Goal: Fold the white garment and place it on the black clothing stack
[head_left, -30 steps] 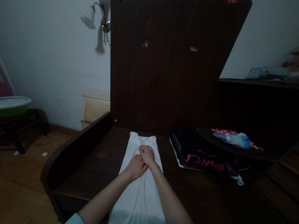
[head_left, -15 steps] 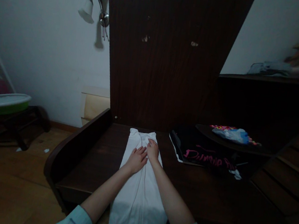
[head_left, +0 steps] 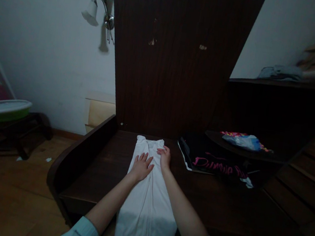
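Observation:
A long white folded garment (head_left: 148, 205) lies lengthwise on the dark wooden desk (head_left: 105, 165), its near end hanging toward my body. Wrinkles run along its middle. My left hand (head_left: 141, 167) rests flat on the cloth, left of centre, with fingers spread. Farther up and to the right, my right hand (head_left: 164, 157) touches the garment's right edge with its fingers apart. Neither hand grasps the cloth. The exact kind of garment cannot be made out.
To the right lies a black cloth item with pink lettering (head_left: 217, 163), beside a colourful plastic packet (head_left: 242, 141) on a small shelf. A raised wooden side panel (head_left: 81, 150) bounds the desk's left. A green basin (head_left: 3, 110) sits on a stool at far left.
My hands have moved apart on the cloth: the left slightly to the left, the right to the right edge. The garment stays in place.

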The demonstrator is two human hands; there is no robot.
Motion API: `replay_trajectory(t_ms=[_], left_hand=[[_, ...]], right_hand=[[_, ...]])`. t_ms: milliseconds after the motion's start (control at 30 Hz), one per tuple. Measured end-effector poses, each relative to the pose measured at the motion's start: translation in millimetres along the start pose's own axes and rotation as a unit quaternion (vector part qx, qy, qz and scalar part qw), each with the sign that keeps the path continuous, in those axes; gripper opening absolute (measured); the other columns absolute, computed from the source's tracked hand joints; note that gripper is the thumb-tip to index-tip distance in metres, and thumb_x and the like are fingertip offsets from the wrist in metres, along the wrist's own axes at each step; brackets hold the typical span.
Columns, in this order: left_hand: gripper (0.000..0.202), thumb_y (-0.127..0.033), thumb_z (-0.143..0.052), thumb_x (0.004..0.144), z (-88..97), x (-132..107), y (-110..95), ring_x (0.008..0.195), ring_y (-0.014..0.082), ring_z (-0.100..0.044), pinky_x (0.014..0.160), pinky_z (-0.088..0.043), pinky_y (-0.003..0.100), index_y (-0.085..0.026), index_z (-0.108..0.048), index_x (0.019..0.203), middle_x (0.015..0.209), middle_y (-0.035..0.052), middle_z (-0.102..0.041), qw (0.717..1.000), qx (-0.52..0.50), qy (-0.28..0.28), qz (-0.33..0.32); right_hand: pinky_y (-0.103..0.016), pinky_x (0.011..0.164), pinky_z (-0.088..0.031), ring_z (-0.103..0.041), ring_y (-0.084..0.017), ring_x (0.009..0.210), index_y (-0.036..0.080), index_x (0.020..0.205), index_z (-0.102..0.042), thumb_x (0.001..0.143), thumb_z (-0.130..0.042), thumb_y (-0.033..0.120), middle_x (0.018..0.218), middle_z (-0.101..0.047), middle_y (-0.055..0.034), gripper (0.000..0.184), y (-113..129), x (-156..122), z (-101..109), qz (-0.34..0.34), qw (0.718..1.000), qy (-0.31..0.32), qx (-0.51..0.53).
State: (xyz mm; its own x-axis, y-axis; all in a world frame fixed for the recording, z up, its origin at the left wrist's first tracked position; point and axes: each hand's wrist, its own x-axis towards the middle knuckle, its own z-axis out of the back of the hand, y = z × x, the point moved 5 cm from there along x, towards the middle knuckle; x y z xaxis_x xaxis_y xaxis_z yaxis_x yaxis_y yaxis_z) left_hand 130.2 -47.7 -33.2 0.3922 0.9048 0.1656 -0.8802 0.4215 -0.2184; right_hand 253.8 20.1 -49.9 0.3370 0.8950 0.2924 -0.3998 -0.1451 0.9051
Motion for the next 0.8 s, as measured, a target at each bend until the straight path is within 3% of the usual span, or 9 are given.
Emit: replay_trajectory(t_ms=[100, 233, 300, 367, 467, 533, 633, 700, 800], left_hand=[[0.04, -0.035, -0.036, 0.086, 5.2, 1.3, 0.9, 0.124, 0.0269, -0.032, 0.099, -0.024, 0.048, -0.018, -0.047, 0.12, 0.133, 0.0127, -0.042, 0.999, -0.029, -0.039, -0.002], [0.033, -0.028, -0.035, 0.087, 25.9, 13.0, 11.6, 0.112, 0.0193, -0.047, 0.096, -0.033, 0.035, -0.015, -0.054, 0.111, 0.118, 0.0104, -0.055, 0.99, -0.112, -0.088, -0.01], [0.032, -0.026, -0.035, 0.087, 40.1, 13.2, 14.8, 0.104, 0.0175, -0.053, 0.092, -0.038, 0.029, -0.014, -0.055, 0.108, 0.111, 0.0102, -0.059, 0.988, -0.139, -0.068, -0.027], [0.032, -0.029, -0.038, 0.086, 53.3, -0.5, 13.4, 0.101, 0.0186, -0.055, 0.089, -0.04, 0.028, -0.013, -0.056, 0.107, 0.109, 0.0102, -0.06, 0.99, -0.127, -0.039, -0.042], [0.034, -0.031, -0.037, 0.086, 61.2, -49.3, 2.0, 0.103, 0.0205, -0.054, 0.09, -0.04, 0.031, -0.015, -0.056, 0.109, 0.114, 0.0105, -0.057, 0.994, -0.078, -0.027, -0.067], [0.035, -0.03, -0.038, 0.086, 53.0, -89.7, -6.6, 0.106, 0.0203, -0.052, 0.092, -0.04, 0.031, -0.016, -0.053, 0.114, 0.118, 0.0098, -0.055, 0.995, -0.056, -0.034, -0.069], [0.035, -0.033, -0.035, 0.088, 25.7, -135.3, -16.4, 0.115, 0.0189, -0.046, 0.096, -0.039, 0.031, -0.022, -0.05, 0.118, 0.124, 0.0058, -0.051, 0.995, -0.033, -0.049, -0.085], [0.038, -0.037, -0.034, 0.089, 8.6, -147.8, -18.3, 0.12, 0.0215, -0.041, 0.097, -0.038, 0.037, -0.022, -0.048, 0.12, 0.13, 0.0059, -0.047, 0.993, 0.001, -0.068, -0.096], [0.046, -0.042, -0.032, 0.089, -5.8, -145.0, -17.8, 0.124, 0.0244, -0.035, 0.096, -0.038, 0.041, -0.019, -0.041, 0.128, 0.134, 0.0084, -0.041, 0.99, 0.045, -0.073, -0.114]], right_hand=[[-0.028, 0.065, -0.048, -0.063, -0.016, 0.067, 0.01, 0.111, -0.044, 0.075, -0.028, 0.018, 0.082, -0.065, -0.009, 0.04, 3.2, -2.3, 11.0, -0.04, 0.993, -0.057, 0.097], [-0.027, 0.067, -0.048, -0.061, -0.014, 0.07, 0.013, 0.11, -0.041, 0.073, -0.028, 0.014, 0.093, -0.061, -0.0101, 0.04, 22.9, -15.3, 20.7, -0.047, 0.989, -0.1, 0.095], [-0.028, 0.068, -0.048, -0.061, -0.014, 0.073, 0.015, 0.112, -0.039, 0.073, -0.029, 0.015, 0.099, -0.06, -0.0101, 0.04, 35.5, -27.6, 25.7, -0.035, 0.994, -0.066, 0.079], [-0.029, 0.07, -0.048, -0.062, -0.015, 0.075, 0.017, 0.112, -0.042, 0.075, -0.033, 0.019, 0.102, -0.059, -0.0093, 0.038, 47.4, -47.9, 33.2, 0.005, 0.998, 0.015, 0.058], [-0.032, 0.083, -0.046, -0.059, -0.018, 0.092, 0.019, 0.11, -0.049, 0.076, -0.042, 0.026, 0.109, -0.058, -0.0089, 0.036, 55.9, -98.3, 53.1, 0.108, 0.985, 0.133, -0.031], [-0.036, 0.096, -0.037, -0.048, -0.021, 0.112, 0.021, 0.116, -0.05, 0.077, -0.045, 0.027, 0.12, -0.053, -0.0083, 0.039, 50.6, -137.0, 67.3, 0.16, 0.964, 0.169, -0.131], [-0.039, 0.103, -0.028, -0.037, -0.023, 0.122, 0.024, 0.121, -0.049, 0.079, -0.046, 0.03, 0.131, -0.045, -0.007, 0.042, 34.8, -181.5, 76.6, 0.176, 0.927, 0.196, -0.266], [-0.04, 0.104, -0.026, -0.032, -0.024, 0.126, 0.023, 0.124, -0.047, 0.083, -0.041, 0.035, 0.135, -0.039, -0.0066, 0.043, 28.5, -195.8, 74.6, 0.17, 0.905, 0.211, -0.328], [-0.042, 0.104, -0.024, -0.026, -0.024, 0.128, 0.019, 0.128, -0.042, 0.087, -0.033, 0.038, 0.139, -0.031, -0.0062, 0.046, 29.5, -197.0, 69.0, 0.156, 0.88, 0.239, -0.381]])
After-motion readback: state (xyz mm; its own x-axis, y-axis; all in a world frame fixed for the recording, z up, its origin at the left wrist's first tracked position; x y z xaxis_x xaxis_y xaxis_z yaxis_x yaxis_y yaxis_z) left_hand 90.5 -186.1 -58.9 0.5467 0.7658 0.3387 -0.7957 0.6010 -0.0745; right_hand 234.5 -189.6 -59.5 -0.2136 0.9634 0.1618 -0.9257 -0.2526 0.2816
